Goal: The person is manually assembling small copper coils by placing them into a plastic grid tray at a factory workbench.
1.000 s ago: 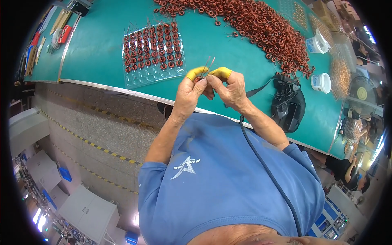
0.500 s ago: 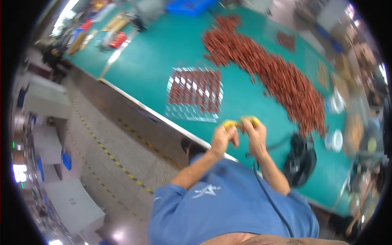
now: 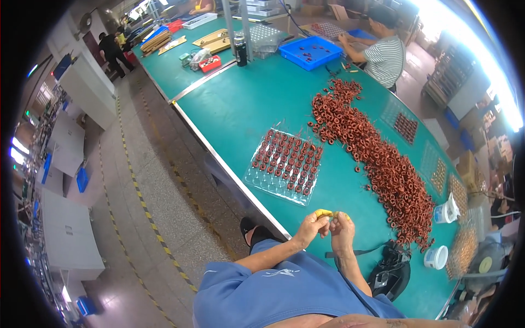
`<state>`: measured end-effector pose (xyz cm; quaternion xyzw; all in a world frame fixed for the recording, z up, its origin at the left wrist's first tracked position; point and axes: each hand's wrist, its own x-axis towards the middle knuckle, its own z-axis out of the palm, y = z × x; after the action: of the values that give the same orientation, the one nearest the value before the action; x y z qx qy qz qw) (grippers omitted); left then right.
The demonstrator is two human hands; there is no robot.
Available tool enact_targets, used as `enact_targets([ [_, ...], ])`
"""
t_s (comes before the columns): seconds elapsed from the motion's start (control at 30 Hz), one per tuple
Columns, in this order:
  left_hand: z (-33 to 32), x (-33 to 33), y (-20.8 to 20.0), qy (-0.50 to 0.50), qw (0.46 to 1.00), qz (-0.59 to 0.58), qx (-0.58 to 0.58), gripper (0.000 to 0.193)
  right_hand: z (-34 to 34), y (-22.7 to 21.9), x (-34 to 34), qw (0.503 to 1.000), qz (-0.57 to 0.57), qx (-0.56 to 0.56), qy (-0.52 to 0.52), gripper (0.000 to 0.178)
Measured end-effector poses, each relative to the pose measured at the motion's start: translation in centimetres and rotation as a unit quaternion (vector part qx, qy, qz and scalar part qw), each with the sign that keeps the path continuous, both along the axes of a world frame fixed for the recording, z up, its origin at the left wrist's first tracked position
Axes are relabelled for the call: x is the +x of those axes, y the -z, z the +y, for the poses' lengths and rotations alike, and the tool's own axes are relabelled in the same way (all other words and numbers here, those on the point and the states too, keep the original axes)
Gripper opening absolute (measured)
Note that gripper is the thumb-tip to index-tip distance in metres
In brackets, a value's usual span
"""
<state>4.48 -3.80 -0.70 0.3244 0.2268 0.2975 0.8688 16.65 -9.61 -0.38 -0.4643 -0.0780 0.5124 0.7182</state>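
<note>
My left hand (image 3: 310, 229) and my right hand (image 3: 343, 234) meet just inside the table's near edge, fingertips pinched together. Yellow coverings show on some fingers. Whatever sits between the fingertips is too small to make out. Ahead and slightly left lies a clear plastic tray (image 3: 269, 186) with rows of red-brown ring-shaped coils (image 3: 288, 157); its near-left cells hold none. A long heap of similar loose coils (image 3: 377, 164) stretches from the far middle down to the right of my hands.
On the green table (image 3: 229, 104), a black strapped device (image 3: 391, 270) and two white tubs (image 3: 436, 257) stand at right. A blue bin (image 3: 310, 52) sits farther off, near a seated person in a striped shirt (image 3: 385, 57). Marked floor (image 3: 158, 218) runs along the left.
The view has tilted up and steadied, so the tray and heap appear lower and sharper. My hands remain together, with less yellow showing on the right fingers.
</note>
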Motion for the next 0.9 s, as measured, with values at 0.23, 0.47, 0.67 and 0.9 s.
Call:
enact_targets([
  [0.23, 0.7, -2.2, 2.5, -0.073, 0.988, 0.069, 0.116, 0.017, -0.4, 0.1, -1.5, 0.995, -0.064, -0.065, -0.03, 0.019],
  [0.47, 4.2, -8.6, 6.6, -0.137, 0.975, 0.154, 0.088, 0.015, -2.1, 1.7, -1.5, 0.987, -0.077, -0.139, -0.039, 0.022],
  [0.67, 8.8, -13.5, 5.0, -0.164, 0.922, 0.321, 0.14, 0.012, -0.7, -0.2, -2.3, 0.983, -0.106, -0.129, -0.07, 0.02],
  [0.9, 13.2, -13.3, 8.4, -0.226, 0.878, 0.361, 0.22, 0.015, -1.7, 2.3, -1.1, 0.98, -0.09, -0.169, -0.048, 0.023],
])
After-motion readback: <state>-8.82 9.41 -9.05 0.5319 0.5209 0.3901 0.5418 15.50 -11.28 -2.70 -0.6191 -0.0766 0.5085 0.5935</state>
